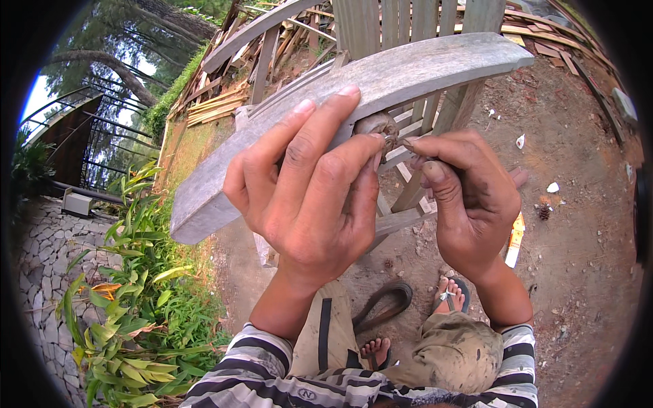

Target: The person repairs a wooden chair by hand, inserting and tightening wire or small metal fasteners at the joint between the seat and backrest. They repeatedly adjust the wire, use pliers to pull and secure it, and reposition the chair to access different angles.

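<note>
A curved, weathered grey wooden armrest (435,62) crosses in front of me, part of a slatted wooden chair (357,27). My left hand (306,183) lies over it, two fingertips on its top face, while the thumb and index finger pinch together below its near edge. Just behind that pinch is a rounded brownish thing (376,124), partly covered by my fingers; its kind is unclear. Close to its right, my right hand (469,197) is curled with the index fingertip toward the left one. Whatever either hand pinches is too small or hidden to make out.
Piles of wooden strips (218,102) lie behind the chair. Leafy plants (129,326) and stone paving (41,272) are at left. On the dirt ground are a dark looped strap (384,306), a pine cone (543,211) and white scraps (552,188). My sandalled feet (449,296) stand below.
</note>
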A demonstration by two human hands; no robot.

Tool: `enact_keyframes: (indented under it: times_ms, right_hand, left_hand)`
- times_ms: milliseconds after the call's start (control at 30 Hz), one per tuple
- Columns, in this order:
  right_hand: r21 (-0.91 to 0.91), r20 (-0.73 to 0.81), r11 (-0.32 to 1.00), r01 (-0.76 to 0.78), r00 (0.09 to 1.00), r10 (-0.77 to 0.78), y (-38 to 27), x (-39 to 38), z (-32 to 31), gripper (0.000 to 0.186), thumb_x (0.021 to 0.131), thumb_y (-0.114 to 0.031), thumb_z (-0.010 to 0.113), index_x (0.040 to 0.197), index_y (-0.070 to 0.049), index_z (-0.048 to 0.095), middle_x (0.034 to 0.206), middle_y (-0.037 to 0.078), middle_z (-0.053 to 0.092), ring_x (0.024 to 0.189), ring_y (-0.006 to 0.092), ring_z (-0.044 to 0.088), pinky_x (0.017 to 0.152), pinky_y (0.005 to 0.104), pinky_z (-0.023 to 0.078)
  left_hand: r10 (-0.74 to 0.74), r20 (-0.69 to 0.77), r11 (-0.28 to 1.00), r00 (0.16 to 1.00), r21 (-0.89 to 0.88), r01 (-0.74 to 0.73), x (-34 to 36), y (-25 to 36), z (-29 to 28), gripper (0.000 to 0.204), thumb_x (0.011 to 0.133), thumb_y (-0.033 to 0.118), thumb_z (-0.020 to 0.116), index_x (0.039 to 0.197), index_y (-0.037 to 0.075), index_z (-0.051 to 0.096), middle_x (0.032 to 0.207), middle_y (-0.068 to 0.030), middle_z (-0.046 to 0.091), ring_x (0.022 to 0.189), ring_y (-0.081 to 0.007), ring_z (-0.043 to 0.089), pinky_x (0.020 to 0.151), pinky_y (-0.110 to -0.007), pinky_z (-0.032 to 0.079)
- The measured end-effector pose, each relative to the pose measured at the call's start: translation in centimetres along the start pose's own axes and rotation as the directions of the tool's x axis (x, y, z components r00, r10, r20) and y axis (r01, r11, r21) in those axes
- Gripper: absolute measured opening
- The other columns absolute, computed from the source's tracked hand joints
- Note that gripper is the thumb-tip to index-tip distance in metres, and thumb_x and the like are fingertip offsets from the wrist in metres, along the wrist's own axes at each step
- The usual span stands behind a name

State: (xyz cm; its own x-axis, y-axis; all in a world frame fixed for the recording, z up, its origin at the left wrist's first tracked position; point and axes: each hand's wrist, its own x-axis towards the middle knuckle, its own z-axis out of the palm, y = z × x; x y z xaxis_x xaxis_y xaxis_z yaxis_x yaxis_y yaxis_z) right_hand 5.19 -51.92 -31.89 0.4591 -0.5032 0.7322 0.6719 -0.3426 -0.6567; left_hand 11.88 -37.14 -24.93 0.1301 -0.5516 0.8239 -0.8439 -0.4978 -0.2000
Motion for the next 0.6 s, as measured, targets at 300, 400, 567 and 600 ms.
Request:
enact_keyframes:
  times_ms: [300, 400, 567, 600]
  right_hand:
    - [0.292, -0.003, 0.94, -0.174, 0.983, 0.183, -0.5, 0.0, -0.4, 0.017, 0.098, 0.0, 0.068, 0.114, 0.004, 0.072, 0.104, 0.012, 0.073, 0.088, 0.0146, 0.07, 0.076, 0.0268, 0.057]
    - [0.338, -0.052, 0.93, -0.145, 0.984, 0.172, 1.2, -0.4, -1.4, 0.022, 0.101, -0.006, 0.067, 0.121, 0.004, 0.068, 0.103, 0.014, 0.075, 0.091, 0.0188, 0.075, 0.081, 0.0298, 0.061]
    - [0.056, -0.172, 0.933, -0.355, 0.917, 0.359, 6.1, -5.7, -7.4, 0.024, 0.103, -0.014, 0.066, 0.121, 0.003, 0.066, 0.098, 0.011, 0.076, 0.087, 0.0163, 0.074, 0.075, 0.0279, 0.06]
    - [0.041, -0.18, 0.893, -0.449, 0.876, 0.448, 6.8, -7.1, -8.1, 0.021, 0.104, -0.013, 0.065, 0.119, 0.002, 0.066, 0.095, 0.01, 0.075, 0.084, 0.0147, 0.073, 0.071, 0.0266, 0.059]
  left_hand:
    - [0.053, -0.035, 0.998, 0.998, 0.042, -0.052, 1.1, 0.3, 0.3, 0.021, 0.083, 0.013, 0.082, 0.102, 0.014, 0.074, 0.128, -0.008, 0.074, 0.117, -0.0247, 0.063, 0.107, -0.037, 0.039]
    - [0.069, 0.0, 0.997, 0.998, 0.021, -0.069, 0.4, -0.2, 0.2, 0.021, 0.088, 0.012, 0.077, 0.108, 0.01, 0.072, 0.13, -0.0114, 0.072, 0.118, -0.0236, 0.062, 0.105, -0.037, 0.042]
    - [0.114, -0.127, 0.931, 0.985, -0.333, -0.151, -2.9, -0.1, 1.4, 0.022, 0.096, 0.006, 0.063, 0.117, -0.001, 0.062, 0.123, -0.0233, 0.069, 0.115, -0.0304, 0.062, 0.102, -0.04, 0.048]
    - [0.139, -0.13, 0.895, 0.982, -0.408, -0.181, -5.0, 0.5, 0.9, 0.022, 0.097, 0.005, 0.059, 0.118, -0.001, 0.06, 0.119, -0.0233, 0.069, 0.11, -0.0308, 0.063, 0.099, -0.04, 0.05]
